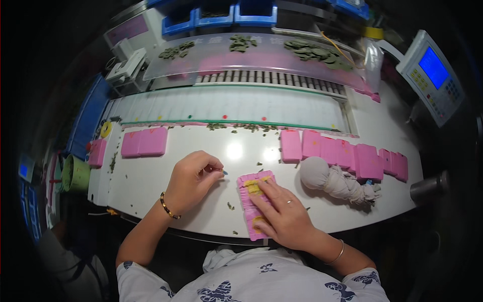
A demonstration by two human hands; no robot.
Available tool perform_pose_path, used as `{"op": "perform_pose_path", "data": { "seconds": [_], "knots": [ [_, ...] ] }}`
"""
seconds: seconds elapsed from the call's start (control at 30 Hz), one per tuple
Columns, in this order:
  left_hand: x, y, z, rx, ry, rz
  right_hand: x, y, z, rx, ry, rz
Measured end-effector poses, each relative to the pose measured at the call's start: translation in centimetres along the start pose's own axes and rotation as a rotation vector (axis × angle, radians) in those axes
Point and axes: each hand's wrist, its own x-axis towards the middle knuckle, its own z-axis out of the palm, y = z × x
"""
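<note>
Right now my left hand is closed to a narrow pinch, thumb against finger, on a small bluish-tipped piece, too small to make out, over the white table. My right hand lies with loosely spread fingers across a pink slab with yellow patches, near the table's front edge. Just right of that hand rests a pale cloth bundle, with a row of pink blocks behind it.

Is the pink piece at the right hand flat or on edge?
Flat: the pink piece lies with its yellow-marked face up, the right hand over it.
</note>
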Motion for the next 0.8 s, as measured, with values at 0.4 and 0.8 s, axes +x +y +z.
{"op": "perform_pose_path", "data": {
  "seconds": [0.4, 0.8],
  "knots": [
    [8.4, 8.7, 10.6, 0.078, -0.146, 0.731, -1.0, -0.1, 2.0, -0.049, 0.037, 0.047],
    [9.3, 7.1, 9.6, -0.195, -0.340, 0.149, -0.2, -0.5, 0.5, -0.093, 0.047, 0.055]
  ]
}}
